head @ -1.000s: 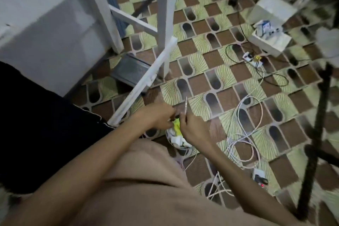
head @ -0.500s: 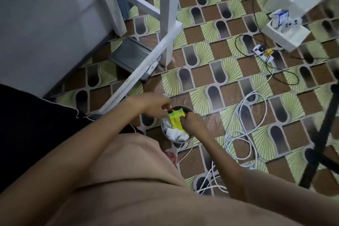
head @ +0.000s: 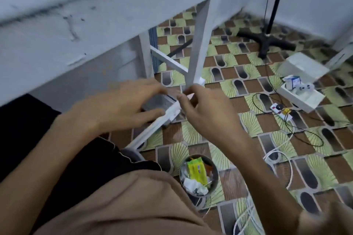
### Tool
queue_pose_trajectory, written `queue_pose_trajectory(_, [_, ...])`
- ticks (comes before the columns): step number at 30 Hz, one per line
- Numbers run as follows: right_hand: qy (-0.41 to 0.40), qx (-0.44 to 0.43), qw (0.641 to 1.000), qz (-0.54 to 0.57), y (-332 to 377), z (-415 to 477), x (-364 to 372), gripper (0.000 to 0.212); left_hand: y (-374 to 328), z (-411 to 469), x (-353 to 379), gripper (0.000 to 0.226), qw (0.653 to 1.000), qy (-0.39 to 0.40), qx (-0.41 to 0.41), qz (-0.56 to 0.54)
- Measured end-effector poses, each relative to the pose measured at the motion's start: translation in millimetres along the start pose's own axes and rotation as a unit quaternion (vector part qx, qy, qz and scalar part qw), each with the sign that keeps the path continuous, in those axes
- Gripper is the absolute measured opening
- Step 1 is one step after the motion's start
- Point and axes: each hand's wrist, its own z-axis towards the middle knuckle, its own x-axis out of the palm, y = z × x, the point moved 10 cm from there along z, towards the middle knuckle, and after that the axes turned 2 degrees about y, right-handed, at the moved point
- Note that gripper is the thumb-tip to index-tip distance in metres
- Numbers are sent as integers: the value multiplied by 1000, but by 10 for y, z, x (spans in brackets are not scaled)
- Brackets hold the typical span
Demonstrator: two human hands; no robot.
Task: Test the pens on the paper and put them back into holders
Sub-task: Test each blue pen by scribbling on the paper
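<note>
Pens: none plainly in view | left hand (head: 122,105) open, fingers straight, above the green-and-brown patterned floor (head: 248,120) | right hand (head: 206,108) just right of it, fingertips pinched together, on a pen or not: cannot tell, blurred | likely light, stiff, slick; best pinched mid-barrel

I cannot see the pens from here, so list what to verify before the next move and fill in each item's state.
1. Left hand free: ok. Its fingers are extended and hold nothing that shows.
2. Right hand free: cannot tell. Its fingertips are pinched together, and blur hides whether anything is between them.
3. Pens, paper and holders in view: not ok. None shows.
4. Table top visible: not ok. Only its edge and legs show.
5. Hands apart from the bin: ok. It stands on the floor below them, holding a yellow wrapper and white scraps.
</note>
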Motion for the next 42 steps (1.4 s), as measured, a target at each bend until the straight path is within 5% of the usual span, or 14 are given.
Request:
queue_pose_trajectory(7, [-36, -194, 980, 28, 1554, 292, -570, 31, 33, -1242, -1622, 53, 973, -209, -36, 91])
queue_pose_trajectory(16, [-2, -396, 913, 99, 3788, 623, -425, 23, 865, -2883, -2599, 66, 908, -233, -261, 228])
queue_pose_trajectory(29, [99, -592, 799, 36, 5765, 1126, 934, 17, 2525, -4416, -2629, 77, 878, -182, -440, 53])
queue_pose_trajectory(33, [93, -653, 751, -35, 6217, 1226, 1303, 20, 2736, -4545, -2506, 52, 882, -178, -435, 21])
queue_pose_trajectory(42, [4, -725, 652, -222, 6902, 1397, 2172, 36, 2914, -4637, -2219, 65, 900, -198, -389, -6])
